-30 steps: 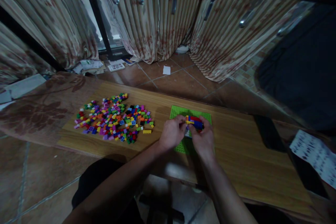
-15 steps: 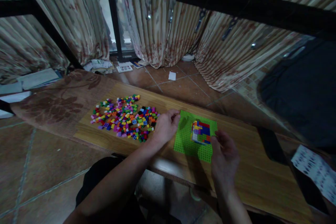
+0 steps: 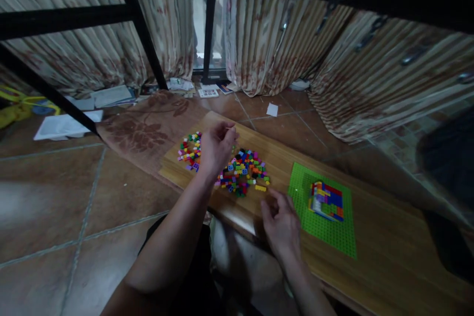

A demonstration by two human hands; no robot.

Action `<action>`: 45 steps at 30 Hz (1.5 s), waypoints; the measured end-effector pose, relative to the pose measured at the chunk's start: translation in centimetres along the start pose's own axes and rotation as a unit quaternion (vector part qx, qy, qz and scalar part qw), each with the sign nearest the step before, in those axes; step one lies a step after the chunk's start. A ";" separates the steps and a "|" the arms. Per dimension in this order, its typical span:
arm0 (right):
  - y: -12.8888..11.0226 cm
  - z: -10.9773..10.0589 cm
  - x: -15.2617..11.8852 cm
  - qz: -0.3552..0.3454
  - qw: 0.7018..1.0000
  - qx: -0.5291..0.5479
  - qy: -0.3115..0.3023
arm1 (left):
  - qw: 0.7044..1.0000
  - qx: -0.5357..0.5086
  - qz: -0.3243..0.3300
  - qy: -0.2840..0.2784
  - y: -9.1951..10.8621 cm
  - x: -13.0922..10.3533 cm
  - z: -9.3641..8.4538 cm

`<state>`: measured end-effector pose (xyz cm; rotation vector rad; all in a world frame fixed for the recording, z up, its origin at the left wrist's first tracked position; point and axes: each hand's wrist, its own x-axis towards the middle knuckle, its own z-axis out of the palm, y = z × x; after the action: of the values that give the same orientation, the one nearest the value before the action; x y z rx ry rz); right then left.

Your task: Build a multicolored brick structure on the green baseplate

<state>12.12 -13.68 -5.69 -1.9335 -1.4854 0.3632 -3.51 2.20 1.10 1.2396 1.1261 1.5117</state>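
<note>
Loose small bricks of many colours lie in a pile on the wooden table. My left hand is over the pile, thumb and fingers bent close together; whether anything is between them is too small to tell. Right of the pile, my right hand has its thumb and forefinger apart, with nothing seen between them. Just beyond its fingertips lies a long yellow brick. The green baseplate is to the right of my right hand and bears a multicoloured block of joined bricks.
The wooden table runs from left to lower right. A brown patterned cloth lies past its left end. Papers and a white tray are on the tiled floor, with curtains and dark metal bars behind.
The view has turned left. My left hand has moved from beside the baseplate to over the pile. My right hand has left the joined bricks and is between pile and baseplate.
</note>
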 end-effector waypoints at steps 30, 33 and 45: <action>-1.9 3.1 5.2 -0.094 0.995 0.005 -0.039 | 0.986 -0.107 -0.039 0.120 2.0 2.0 -3.8; -3.6 4.2 6.7 -0.148 0.987 -0.018 -0.065 | 0.984 -0.120 -0.039 0.127 2.1 2.1 -3.9; -5.6 6.8 8.4 -0.213 0.966 -0.106 -0.101 | 0.984 -0.123 -0.058 0.112 2.0 2.1 -4.1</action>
<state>6.60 -2.80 -5.61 -1.7059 -2.0944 0.2180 -7.97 3.25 3.05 0.8402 1.0950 1.6741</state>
